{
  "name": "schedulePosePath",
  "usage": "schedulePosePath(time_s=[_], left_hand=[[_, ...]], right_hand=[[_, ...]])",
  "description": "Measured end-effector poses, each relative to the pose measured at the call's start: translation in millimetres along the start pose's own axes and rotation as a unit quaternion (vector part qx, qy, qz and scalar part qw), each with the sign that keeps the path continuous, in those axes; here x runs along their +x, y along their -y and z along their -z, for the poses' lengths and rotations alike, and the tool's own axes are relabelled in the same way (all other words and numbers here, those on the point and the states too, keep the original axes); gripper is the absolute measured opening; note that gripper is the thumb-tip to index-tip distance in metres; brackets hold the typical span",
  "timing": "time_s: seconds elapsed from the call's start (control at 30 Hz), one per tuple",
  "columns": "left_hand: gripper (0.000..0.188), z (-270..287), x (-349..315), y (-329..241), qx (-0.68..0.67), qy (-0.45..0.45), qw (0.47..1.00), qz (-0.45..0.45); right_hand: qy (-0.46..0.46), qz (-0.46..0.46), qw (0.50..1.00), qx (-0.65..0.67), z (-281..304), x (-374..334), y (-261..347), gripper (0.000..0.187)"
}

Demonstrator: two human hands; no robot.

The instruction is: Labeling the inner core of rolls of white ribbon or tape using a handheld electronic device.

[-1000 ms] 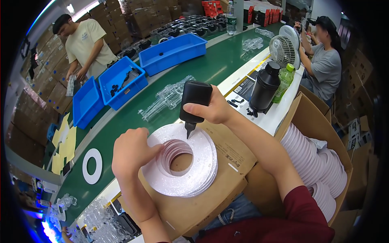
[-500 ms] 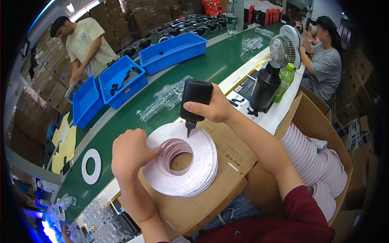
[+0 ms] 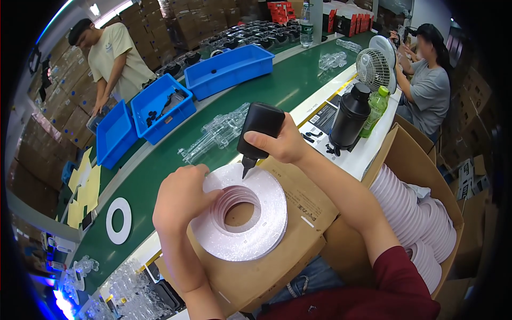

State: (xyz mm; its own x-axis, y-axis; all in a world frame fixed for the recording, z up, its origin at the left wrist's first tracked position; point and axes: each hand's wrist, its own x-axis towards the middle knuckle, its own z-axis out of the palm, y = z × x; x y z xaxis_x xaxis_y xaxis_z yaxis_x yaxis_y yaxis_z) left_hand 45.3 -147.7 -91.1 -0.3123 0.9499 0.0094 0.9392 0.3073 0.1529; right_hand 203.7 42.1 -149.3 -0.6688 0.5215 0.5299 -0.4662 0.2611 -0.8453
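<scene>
In my right hand [image 3: 278, 143] is a black squeeze bottle [image 3: 261, 129], tipped nozzle-down. Its pointed tip is just over the upper part of a stack of flat white rings [image 3: 266, 218], and I cannot tell whether it touches. The rings have a speckled, shiny face and lie on a brown cardboard box [image 3: 304, 198]. My left hand [image 3: 184, 197] is closed over the stack's left side, thumb at the edge of the central hole. Its other fingers are partly hidden around the outer edge. A single white ring [image 3: 112, 230] lies apart on the green belt.
Clear plastic parts [image 3: 216, 133] and blue bins [image 3: 165, 109] sit along the green belt [image 3: 160, 176]. At right stand a black bottle [image 3: 349, 117], a green bottle [image 3: 377, 109] and a fan [image 3: 373, 68]. A carton [image 3: 397, 154] holds many more rings [image 3: 413, 213]. Two people work farther off.
My left hand has shifted slightly up and right along the stack. The nozzle tip has moved a little left over the top ring, and the top ring sits slightly differently.
</scene>
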Motion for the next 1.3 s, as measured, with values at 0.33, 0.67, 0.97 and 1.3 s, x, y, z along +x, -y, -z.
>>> schedulePosePath(time_s=[0.33, 0.67, 0.97, 1.3], left_hand=[[0.043, 0.9, -4.7, 0.8, 0.008, -0.025, 1.000, -0.001], [0.044, 2.5, -0.1, -3.9, 0.074, 0.023, 0.995, 0.070], [0.038, 0.4, -0.8, 1.0, 0.070, 0.022, 0.996, 0.049], [0.042, 6.3, -3.7, 2.2, 0.051, 0.000, 0.998, 0.022]], right_hand=[[0.023, -0.025, 0.999, -0.027, 3.8, -0.3, -0.4, 0.020], [0.018, -0.021, 1.000, -0.012, 3.6, 0.2, -0.7, 0.024], [-0.006, 0.004, 1.000, -0.002, 1.8, 1.1, -6.8, 0.022], [-0.016, 0.016, 0.999, -0.034, 16.5, 11.3, -0.1, 0.021]])
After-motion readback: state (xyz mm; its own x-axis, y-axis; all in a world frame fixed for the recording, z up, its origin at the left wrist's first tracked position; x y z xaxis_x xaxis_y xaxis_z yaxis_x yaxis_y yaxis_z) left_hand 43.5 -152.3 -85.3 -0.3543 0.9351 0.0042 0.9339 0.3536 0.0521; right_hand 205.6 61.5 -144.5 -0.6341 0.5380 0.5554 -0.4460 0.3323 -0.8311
